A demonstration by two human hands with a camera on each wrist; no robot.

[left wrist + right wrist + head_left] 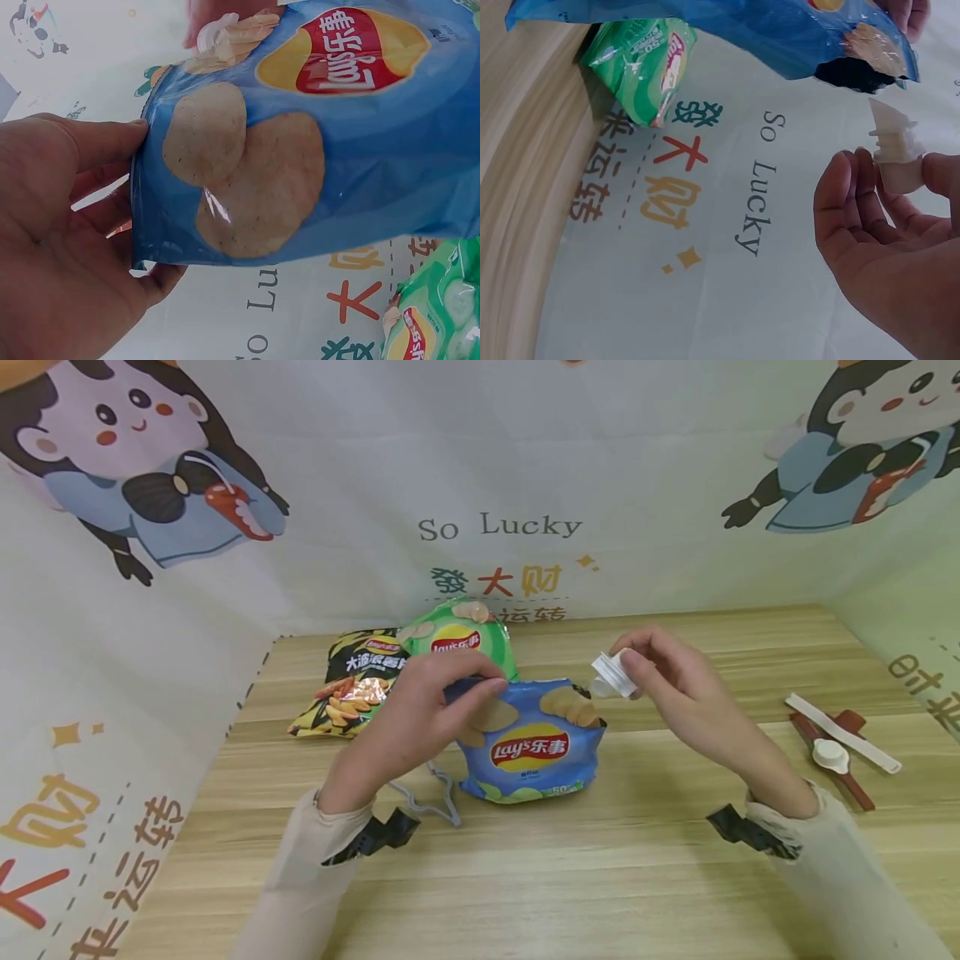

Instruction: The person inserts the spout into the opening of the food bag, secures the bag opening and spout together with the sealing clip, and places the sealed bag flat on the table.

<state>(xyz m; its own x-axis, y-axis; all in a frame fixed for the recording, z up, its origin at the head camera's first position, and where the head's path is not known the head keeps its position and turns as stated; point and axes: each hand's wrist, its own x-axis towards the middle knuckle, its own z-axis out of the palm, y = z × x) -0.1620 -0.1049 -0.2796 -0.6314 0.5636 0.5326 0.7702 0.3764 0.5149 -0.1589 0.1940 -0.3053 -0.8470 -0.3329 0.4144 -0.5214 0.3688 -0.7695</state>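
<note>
My left hand point(427, 697) pinches the top left corner of a blue Lay's chip bag point(531, 752), thumb on the printed front and fingers behind, as the left wrist view shows. The bag stands upright above the table. Its upper right corner is torn, with a dark opening point(855, 73) visible in the right wrist view. Just right of that corner, my right hand point(678, 693) holds a small white ribbed plastic piece point(894, 146) with a slanted tip, like a spout, between thumb and fingers. The piece is close to the opening but apart from it.
Behind my left hand lie a black chip bag point(352, 689) and a green Lay's bag point(495, 647). A thin grey-blue looped item point(442, 812) lies left of the blue bag. At right are a brown strip with a white round cap point(831, 754) and a white strip point(847, 735).
</note>
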